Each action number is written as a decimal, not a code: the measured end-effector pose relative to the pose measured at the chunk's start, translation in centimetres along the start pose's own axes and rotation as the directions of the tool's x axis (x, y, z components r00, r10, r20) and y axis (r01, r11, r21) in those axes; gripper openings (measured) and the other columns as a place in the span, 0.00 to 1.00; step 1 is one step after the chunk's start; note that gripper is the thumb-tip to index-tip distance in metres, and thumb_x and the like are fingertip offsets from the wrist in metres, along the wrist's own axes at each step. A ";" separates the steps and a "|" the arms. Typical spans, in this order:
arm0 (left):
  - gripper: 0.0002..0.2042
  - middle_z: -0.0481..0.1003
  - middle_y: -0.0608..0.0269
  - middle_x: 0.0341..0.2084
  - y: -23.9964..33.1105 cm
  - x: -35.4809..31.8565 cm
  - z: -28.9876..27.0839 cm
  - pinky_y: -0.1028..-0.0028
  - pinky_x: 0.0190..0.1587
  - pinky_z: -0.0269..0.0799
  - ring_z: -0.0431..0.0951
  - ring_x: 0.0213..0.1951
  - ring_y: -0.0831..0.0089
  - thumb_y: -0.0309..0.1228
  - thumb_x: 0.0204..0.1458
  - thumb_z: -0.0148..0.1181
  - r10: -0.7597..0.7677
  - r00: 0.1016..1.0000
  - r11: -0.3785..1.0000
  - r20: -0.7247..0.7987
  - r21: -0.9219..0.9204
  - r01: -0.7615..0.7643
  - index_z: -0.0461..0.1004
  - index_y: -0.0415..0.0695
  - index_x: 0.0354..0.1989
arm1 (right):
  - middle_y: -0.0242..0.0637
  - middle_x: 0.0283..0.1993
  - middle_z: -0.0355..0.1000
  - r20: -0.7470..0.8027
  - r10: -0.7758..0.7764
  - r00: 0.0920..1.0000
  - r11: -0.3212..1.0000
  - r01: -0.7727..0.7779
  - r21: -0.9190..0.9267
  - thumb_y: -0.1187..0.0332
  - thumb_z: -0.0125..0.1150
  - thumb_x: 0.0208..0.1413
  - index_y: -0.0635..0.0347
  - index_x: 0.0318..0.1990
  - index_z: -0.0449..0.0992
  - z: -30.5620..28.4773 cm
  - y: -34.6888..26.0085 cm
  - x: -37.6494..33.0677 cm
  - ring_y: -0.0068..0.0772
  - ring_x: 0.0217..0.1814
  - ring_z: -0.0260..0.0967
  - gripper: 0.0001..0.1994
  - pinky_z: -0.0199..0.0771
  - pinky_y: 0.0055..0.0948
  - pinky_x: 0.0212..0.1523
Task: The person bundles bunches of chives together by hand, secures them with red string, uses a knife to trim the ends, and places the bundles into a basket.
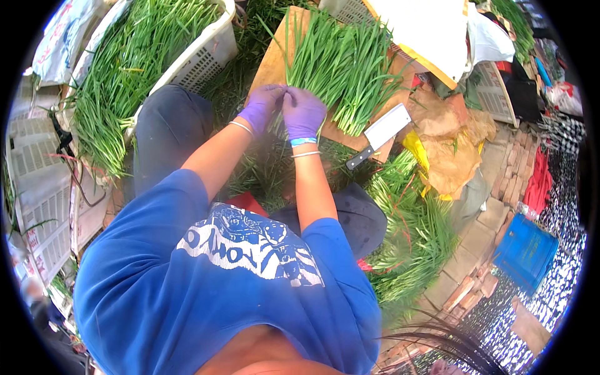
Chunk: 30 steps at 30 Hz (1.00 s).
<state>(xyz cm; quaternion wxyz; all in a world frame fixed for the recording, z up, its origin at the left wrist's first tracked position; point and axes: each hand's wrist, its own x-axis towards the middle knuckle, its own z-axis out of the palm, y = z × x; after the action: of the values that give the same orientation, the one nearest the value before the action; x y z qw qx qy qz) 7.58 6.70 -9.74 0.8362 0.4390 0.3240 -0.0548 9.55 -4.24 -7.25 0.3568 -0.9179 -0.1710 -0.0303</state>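
Note:
My left hand (262, 106) and my right hand (304, 114), both in purple gloves, meet at the near left edge of a wooden board (265, 72). Their fingers are pinched together, and whatever they hold is too small or hidden to make out. Just right of them, a thick layer of garlic chives (340, 69) lies across the board, pale stem ends toward me. At the board's near right corner rests a cleaver (387, 126) with a black handle, its blade pointing away to the right.
A white slatted basket (203, 65) heaped with chives (128, 69) stands at the left. More bundled chives (412, 237) lie by my right knee, some with red ties. Brown crumpled paper (453, 144) lies right of the cleaver, and a blue crate (526, 253) sits farther right.

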 end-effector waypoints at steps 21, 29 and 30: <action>0.08 0.73 0.64 0.25 4.1 -3.5 1.5 0.80 0.36 0.66 0.71 0.28 0.79 0.27 0.48 0.55 0.193 0.979 0.981 0.068 -0.031 -0.192 0.73 0.34 0.33 | 0.42 0.61 0.50 -0.382 0.447 0.809 0.688 -0.584 -0.431 0.52 0.39 0.54 0.58 0.59 0.50 9.9 -3.4 1.8 0.46 0.56 0.55 0.28 0.57 0.53 0.46; 0.34 0.69 0.52 0.44 -1.7 3.2 -4.8 0.70 0.49 0.62 0.69 0.44 0.62 0.51 0.44 0.56 0.308 0.941 0.851 -0.142 0.482 -0.207 0.60 0.37 0.52 | 0.45 0.50 0.58 0.377 0.566 0.734 0.084 -0.506 0.859 0.53 0.49 0.52 0.68 0.51 0.59 5.1 8.0 -0.8 0.35 0.51 0.55 0.27 0.52 0.29 0.54; 0.37 0.66 0.49 0.48 -2.0 2.7 -4.5 0.64 0.51 0.60 0.67 0.48 0.56 0.55 0.44 0.52 0.385 0.922 0.427 0.026 0.881 -0.203 0.57 0.37 0.54 | 0.35 0.36 0.63 0.594 0.540 0.596 0.074 -0.737 0.671 0.48 0.46 0.52 0.61 0.45 0.63 4.7 6.5 -0.7 0.26 0.36 0.60 0.24 0.63 0.29 0.38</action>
<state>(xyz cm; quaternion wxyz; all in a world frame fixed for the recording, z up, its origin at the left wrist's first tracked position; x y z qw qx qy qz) 6.68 9.51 -14.53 0.4606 0.8533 0.2430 -0.0239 10.71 -5.77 -15.09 0.7330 -0.5599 0.2296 0.3107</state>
